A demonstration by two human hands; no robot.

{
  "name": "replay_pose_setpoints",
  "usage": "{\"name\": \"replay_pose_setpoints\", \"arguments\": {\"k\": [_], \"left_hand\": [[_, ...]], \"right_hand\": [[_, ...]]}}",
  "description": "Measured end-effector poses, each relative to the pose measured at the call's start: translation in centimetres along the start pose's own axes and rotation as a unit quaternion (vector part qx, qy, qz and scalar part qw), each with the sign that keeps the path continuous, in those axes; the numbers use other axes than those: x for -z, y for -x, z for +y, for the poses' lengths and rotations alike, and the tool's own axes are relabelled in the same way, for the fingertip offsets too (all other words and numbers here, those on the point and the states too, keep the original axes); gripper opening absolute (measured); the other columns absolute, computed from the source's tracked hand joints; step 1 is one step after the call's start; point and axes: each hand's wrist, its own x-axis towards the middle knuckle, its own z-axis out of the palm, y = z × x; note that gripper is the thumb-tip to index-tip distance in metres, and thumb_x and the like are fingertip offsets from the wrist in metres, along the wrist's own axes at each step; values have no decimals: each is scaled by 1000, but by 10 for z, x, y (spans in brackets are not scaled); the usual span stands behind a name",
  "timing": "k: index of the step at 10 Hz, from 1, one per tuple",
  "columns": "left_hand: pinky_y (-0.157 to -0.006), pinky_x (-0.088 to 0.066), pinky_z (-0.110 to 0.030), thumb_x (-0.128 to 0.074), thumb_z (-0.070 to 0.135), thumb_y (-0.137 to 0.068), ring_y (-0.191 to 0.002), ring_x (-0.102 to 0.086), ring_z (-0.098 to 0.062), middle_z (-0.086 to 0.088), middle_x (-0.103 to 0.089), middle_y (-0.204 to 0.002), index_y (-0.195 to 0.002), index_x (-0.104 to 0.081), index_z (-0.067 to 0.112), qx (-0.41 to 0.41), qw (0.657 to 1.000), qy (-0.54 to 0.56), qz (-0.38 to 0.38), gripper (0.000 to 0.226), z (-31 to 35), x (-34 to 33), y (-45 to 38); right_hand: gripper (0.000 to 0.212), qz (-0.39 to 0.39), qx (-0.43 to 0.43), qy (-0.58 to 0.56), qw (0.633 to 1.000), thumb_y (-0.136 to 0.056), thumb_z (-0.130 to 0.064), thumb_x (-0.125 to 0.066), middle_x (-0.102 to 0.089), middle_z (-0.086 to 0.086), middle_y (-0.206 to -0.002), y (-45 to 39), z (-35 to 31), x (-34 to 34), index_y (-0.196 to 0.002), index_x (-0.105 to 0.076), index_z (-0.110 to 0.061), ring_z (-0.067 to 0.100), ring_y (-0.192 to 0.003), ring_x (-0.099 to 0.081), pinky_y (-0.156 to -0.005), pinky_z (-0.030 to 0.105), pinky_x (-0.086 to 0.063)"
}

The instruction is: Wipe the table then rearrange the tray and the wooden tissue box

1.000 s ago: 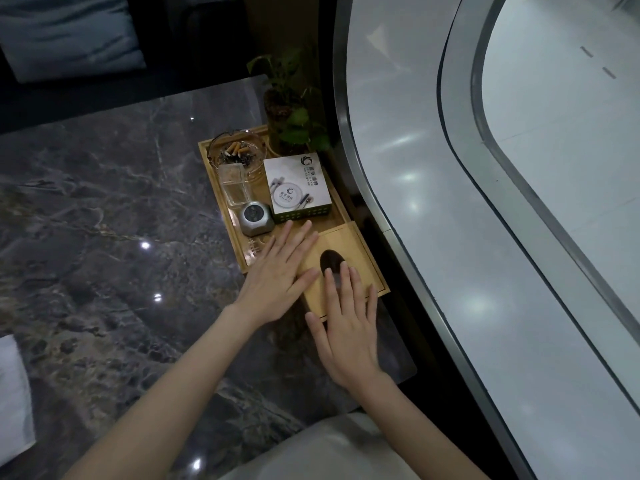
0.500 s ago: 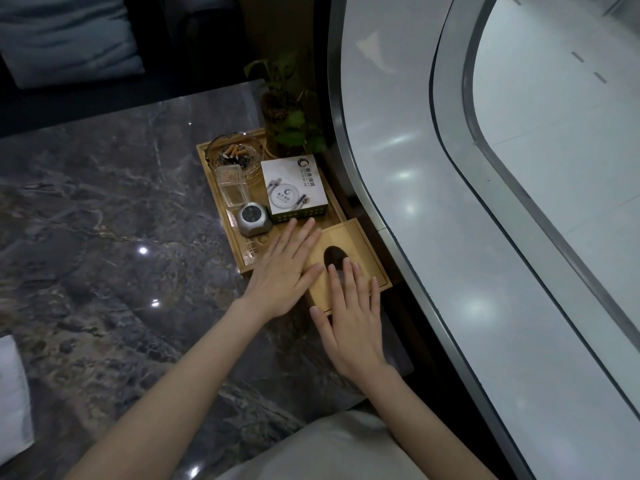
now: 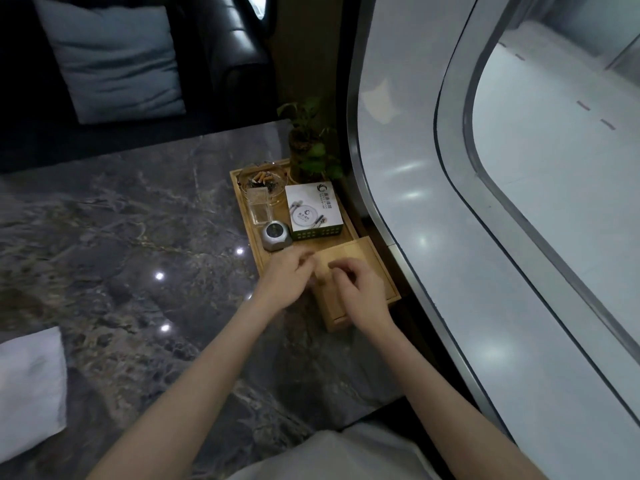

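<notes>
- The wooden tissue box (image 3: 363,271) sits on the dark marble tabletop (image 3: 121,237), near its right edge.
- The box touches the near end of the wooden tray (image 3: 346,233).
- The left hand (image 3: 289,282) is over the near left corner of the tray, just beside the box. Its fingers are curled in. It is blurry, so I cannot tell if it holds anything.
- The right hand (image 3: 360,294) rests on top of the box with its fingers bent. I cannot tell if it grips the box.
- On the tray stand a glass ashtray (image 3: 261,180) with cigarette ends, a clear little case (image 3: 259,206), a small grey round gadget (image 3: 275,235) and a white and green box (image 3: 313,211).
- A green plant (image 3: 311,147) stands at the far end of the tray.
- A white cloth (image 3: 27,386) lies on the tabletop at the left, well apart from the hands.
</notes>
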Motion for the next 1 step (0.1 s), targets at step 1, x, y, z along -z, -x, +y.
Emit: {"name": "replay_pose_setpoints", "arguments": {"k": [1], "left_hand": [[-80,-48,-31,-48,24,-90,-88,-62,-19,-7,-69,-94,-103,-66,11,36,998,53,9,26,10,37,-2]], "right_hand": [[17,-77,-65,-183,978,-93,-14,-48,-64,-7,-90,-20,-36,7,-95,-65,-17,5,-86,-60,-82,26,-52]]}}
